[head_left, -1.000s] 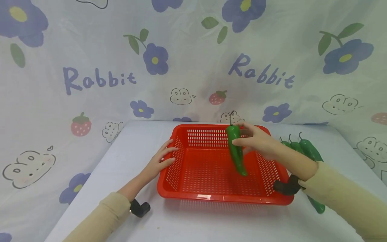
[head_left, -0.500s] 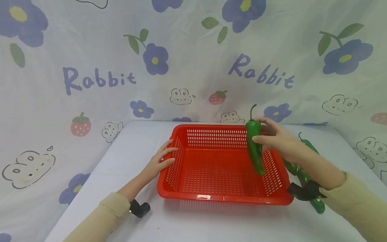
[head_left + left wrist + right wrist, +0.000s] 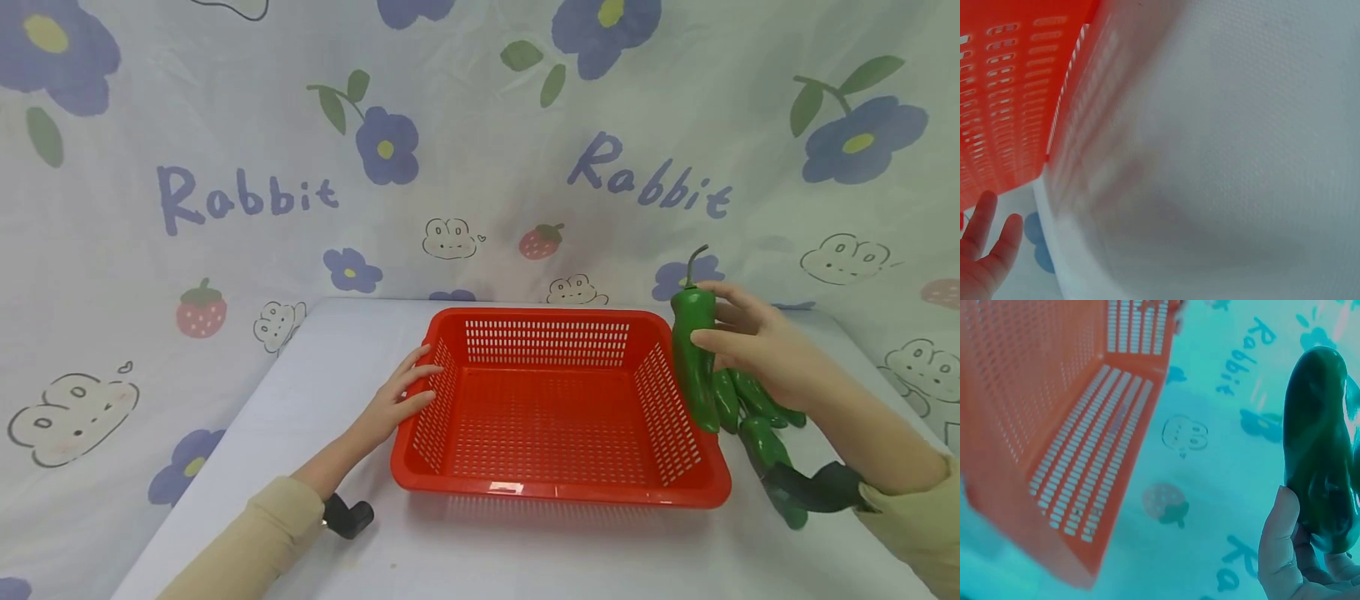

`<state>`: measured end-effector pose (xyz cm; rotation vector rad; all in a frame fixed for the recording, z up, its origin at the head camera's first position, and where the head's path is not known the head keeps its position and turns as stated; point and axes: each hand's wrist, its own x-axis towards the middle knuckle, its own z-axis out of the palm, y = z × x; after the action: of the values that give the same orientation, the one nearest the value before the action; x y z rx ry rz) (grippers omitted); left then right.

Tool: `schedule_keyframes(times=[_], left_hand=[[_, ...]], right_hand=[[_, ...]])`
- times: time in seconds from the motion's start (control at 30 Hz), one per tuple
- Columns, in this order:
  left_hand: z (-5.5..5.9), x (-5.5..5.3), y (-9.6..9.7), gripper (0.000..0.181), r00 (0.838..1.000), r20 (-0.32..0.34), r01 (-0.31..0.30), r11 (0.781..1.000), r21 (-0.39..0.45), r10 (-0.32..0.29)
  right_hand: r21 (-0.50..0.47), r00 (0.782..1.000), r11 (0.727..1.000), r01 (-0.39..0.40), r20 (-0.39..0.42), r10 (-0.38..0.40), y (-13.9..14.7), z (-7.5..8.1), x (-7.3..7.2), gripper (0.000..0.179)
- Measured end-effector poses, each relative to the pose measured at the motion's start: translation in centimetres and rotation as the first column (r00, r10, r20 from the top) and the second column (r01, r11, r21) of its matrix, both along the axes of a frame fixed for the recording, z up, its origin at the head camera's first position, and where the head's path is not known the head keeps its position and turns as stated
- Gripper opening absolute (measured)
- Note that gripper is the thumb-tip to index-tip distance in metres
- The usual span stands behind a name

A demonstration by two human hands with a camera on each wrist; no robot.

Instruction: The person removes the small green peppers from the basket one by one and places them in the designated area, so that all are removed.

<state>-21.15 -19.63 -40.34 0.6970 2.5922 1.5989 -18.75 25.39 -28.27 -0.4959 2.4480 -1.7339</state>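
A long green chili pepper [image 3: 694, 350] hangs nearly upright, stem up, in my right hand [image 3: 765, 346], pinched between thumb and fingers. It overlaps the right rim of the red plastic basket [image 3: 562, 492] in the head view. Close up in the right wrist view, the same glossy pepper [image 3: 1319, 444] has my thumb pressed to its side. My left hand [image 3: 393, 404] rests with fingers spread on the basket's left rim. Two of its fingers [image 3: 1005, 244] show beside the slotted wall in the left wrist view. Only bare slotted floor shows inside the basket.
Several more green peppers [image 3: 768, 450] lie on the white table [image 3: 480, 554] to the right of the basket, partly hidden by my right hand and wrist mount. A cloth backdrop [image 3: 480, 150] with flowers and rabbits rises behind the table.
My right hand has carried the pepper rightward, from over the inside of the basket to its right rim. My left hand has stayed on the left rim.
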Motion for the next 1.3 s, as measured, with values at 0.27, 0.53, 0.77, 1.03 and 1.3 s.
schedule_keyframes(times=[0.27,0.53,0.77,1.03,1.3], left_hand=[[0.1,0.0,0.0,0.039,1.000,0.006,-0.001,1.000,0.002,0.001],[0.0,0.0,0.0,0.039,1.000,0.007,0.001,1.000,0.002,-0.001],[0.0,0.0,0.0,0.040,1.000,0.022,0.005,1.000,0.016,-0.005],[-0.1,0.1,0.0,0.039,1.000,0.019,-0.003,1.000,0.007,0.003],[0.1,0.1,0.1,0.039,1.000,0.018,-0.012,1.000,0.003,0.011]], right_hand=[[-0.059,0.999,0.998,0.018,-0.049,-0.021,2.8,-0.2,0.6,0.048],[-0.100,0.993,0.994,0.042,-0.107,-0.053,5.4,-1.1,1.3,0.053],[0.195,0.963,0.956,0.221,-0.202,-0.181,7.6,-2.2,2.2,0.054],[0.285,0.952,0.914,0.289,-0.189,-0.242,9.1,-3.2,3.1,0.057],[0.393,0.944,0.858,0.330,-0.135,-0.301,9.4,-4.5,3.3,0.057]])
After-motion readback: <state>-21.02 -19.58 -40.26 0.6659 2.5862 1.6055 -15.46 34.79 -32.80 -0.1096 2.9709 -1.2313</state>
